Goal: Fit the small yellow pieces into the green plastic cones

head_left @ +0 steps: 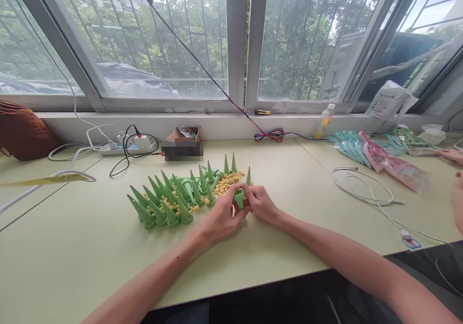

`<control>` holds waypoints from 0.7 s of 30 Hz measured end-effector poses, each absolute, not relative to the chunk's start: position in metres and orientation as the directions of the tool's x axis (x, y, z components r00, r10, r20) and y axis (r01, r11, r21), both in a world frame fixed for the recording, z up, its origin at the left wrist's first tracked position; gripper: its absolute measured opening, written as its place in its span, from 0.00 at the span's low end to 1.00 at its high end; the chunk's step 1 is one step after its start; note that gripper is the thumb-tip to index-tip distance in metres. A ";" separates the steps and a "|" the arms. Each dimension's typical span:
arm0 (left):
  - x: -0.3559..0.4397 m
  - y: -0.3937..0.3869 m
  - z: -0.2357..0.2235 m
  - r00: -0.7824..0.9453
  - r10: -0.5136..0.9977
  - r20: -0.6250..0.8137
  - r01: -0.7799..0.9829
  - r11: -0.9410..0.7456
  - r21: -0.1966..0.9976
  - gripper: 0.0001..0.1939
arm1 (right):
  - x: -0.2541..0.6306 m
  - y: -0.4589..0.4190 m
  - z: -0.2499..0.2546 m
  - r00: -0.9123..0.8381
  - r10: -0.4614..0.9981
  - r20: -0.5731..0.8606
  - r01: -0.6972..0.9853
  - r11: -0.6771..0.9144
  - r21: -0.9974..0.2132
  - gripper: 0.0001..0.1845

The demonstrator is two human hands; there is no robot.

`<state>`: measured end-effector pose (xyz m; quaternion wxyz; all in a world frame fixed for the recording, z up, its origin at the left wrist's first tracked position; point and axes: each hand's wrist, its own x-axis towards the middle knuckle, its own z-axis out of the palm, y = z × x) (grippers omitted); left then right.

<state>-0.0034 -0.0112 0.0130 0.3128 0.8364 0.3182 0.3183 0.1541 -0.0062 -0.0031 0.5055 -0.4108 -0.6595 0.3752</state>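
Note:
My left hand [224, 219] is closed around a green plastic cone [238, 196], its wide hollow end tilted up and its tip pointing down. Against the cone's right side, my right hand [262, 203] is closed in a pinch; whatever its fingertips hold is hidden. Left of my hands, several green cones [168, 213] stand upright in rows, some with small yellow pieces stuck in their sides. Other cones lie tipped over behind them. A pile of small yellow plastic pieces [227, 183] lies just beyond my hands, with a lone upright cone [249, 175] beside it.
Behind the cones are a small cardboard box [177, 135] and a power strip [123, 149] with cables. To the right lie a coiled white cable [361, 194], bagged pink items [390, 162] and teal items [349, 145]. A bottle [324, 121] stands by the window; another person's hand [458, 203] shows at the right edge.

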 end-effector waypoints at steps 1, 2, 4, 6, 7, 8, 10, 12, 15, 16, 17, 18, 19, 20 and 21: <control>-0.003 -0.011 0.012 0.595 0.731 0.335 0.329 -0.602 0.728 0.23 | 0.154 -0.006 -0.004 -0.151 0.920 0.361 0.157 0.383 -0.910 0.35; -0.003 -0.011 0.012 0.594 0.730 0.339 0.324 -0.602 0.729 0.23 | 0.154 -0.006 -0.004 -0.149 0.919 0.365 0.151 0.386 -0.910 0.35; -0.003 -0.010 0.011 0.592 0.728 0.347 0.313 -0.604 0.733 0.23 | 0.154 -0.005 -0.005 -0.147 0.917 0.371 0.146 0.392 -0.908 0.34; -0.003 -0.010 0.010 0.591 0.725 0.353 0.303 -0.605 0.736 0.23 | 0.154 -0.005 -0.005 -0.145 0.916 0.374 0.150 0.394 -0.907 0.35; -0.003 -0.010 0.010 0.592 0.723 0.356 0.297 -0.606 0.738 0.23 | 0.154 -0.005 -0.005 -0.144 0.916 0.374 0.152 0.394 -0.907 0.35; -0.004 -0.010 0.010 0.592 0.722 0.358 0.292 -0.607 0.740 0.22 | 0.154 -0.006 -0.005 -0.142 0.916 0.374 0.153 0.394 -0.906 0.35; -0.004 -0.010 0.010 0.593 0.719 0.362 0.282 -0.607 0.743 0.22 | 0.153 -0.006 -0.004 -0.139 0.916 0.375 0.149 0.394 -0.907 0.35; -0.004 -0.011 0.011 0.593 0.718 0.365 0.277 -0.607 0.745 0.21 | 0.153 -0.007 -0.003 -0.139 0.917 0.374 0.140 0.392 -0.909 0.35; -0.003 -0.012 0.013 0.590 0.718 0.368 0.273 -0.607 0.746 0.21 | 0.152 -0.007 -0.002 -0.133 0.919 0.371 0.135 0.387 -0.912 0.35; -0.003 -0.013 0.013 0.588 0.720 0.369 0.271 -0.605 0.748 0.21 | 0.152 -0.007 -0.002 -0.130 0.919 0.372 0.139 0.388 -0.911 0.35; -0.003 -0.013 0.014 0.585 0.721 0.370 0.268 -0.603 0.751 0.21 | 0.152 -0.008 -0.002 -0.127 0.919 0.373 0.143 0.389 -0.910 0.36; -0.003 -0.013 0.014 0.583 0.723 0.371 0.265 -0.601 0.754 0.21 | 0.152 -0.008 -0.001 -0.124 0.919 0.375 0.145 0.391 -0.909 0.36; -0.003 -0.014 0.015 0.582 0.723 0.371 0.262 -0.599 0.757 0.21 | 0.152 -0.008 -0.001 -0.123 0.918 0.378 0.145 0.393 -0.908 0.36; -0.003 -0.014 0.015 0.582 0.723 0.371 0.260 -0.598 0.758 0.21 | 0.152 -0.008 -0.001 -0.123 0.916 0.381 0.143 0.397 -0.907 0.36; -0.003 -0.014 0.016 0.582 0.723 0.371 0.259 -0.598 0.759 0.21 | 0.152 -0.008 -0.001 -0.123 0.914 0.386 0.141 0.401 -0.905 0.36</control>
